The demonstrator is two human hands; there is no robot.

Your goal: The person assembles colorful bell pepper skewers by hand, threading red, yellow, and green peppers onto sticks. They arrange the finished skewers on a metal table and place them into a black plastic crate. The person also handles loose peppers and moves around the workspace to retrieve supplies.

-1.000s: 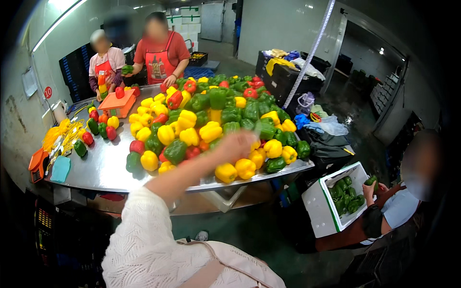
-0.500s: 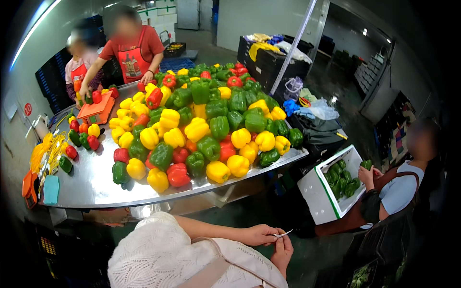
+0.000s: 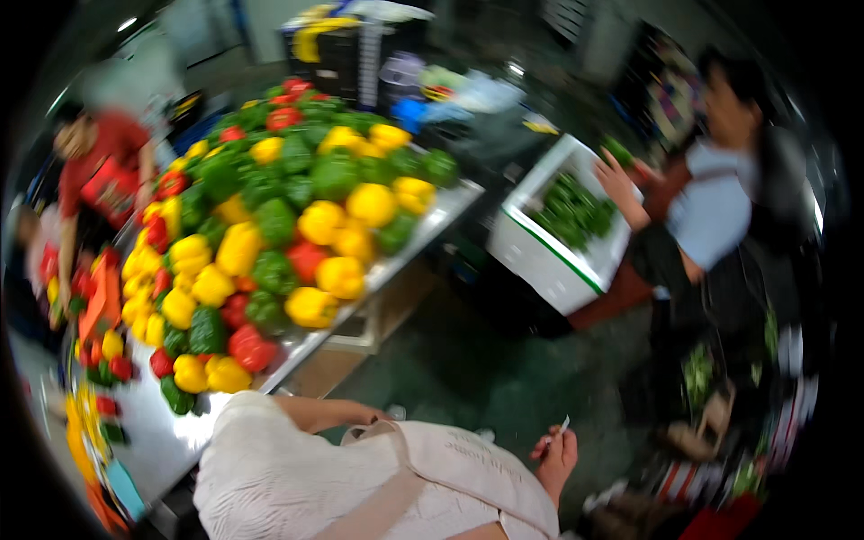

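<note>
In my right hand point(image 3: 556, 457), at the lower right of my body, a small thin white strip point(image 3: 565, 421) is pinched and points upward. What the strip is made of I cannot make out. My left hand point(image 3: 367, 413) is at the upper edge of my pale apron point(image 3: 504, 477), its fingers blurred and partly hidden. Beyond my left arm, red, yellow and green bell peppers point(image 3: 238, 248) are heaped on a metal table point(image 3: 171, 447). Neither hand touches them.
To the right, a person point(image 3: 720, 202) handles a green pepper over a white foam box point(image 3: 549, 265) of green peppers. Another in red point(image 3: 108, 171) stands across the table near an orange scale point(image 3: 99, 301). Crates and bags point(image 3: 711, 423) lie at the lower right.
My view has swung to the right. My hands, together at the white strip before, are now apart: the right keeps the strip, the left has drawn back to my apron.
</note>
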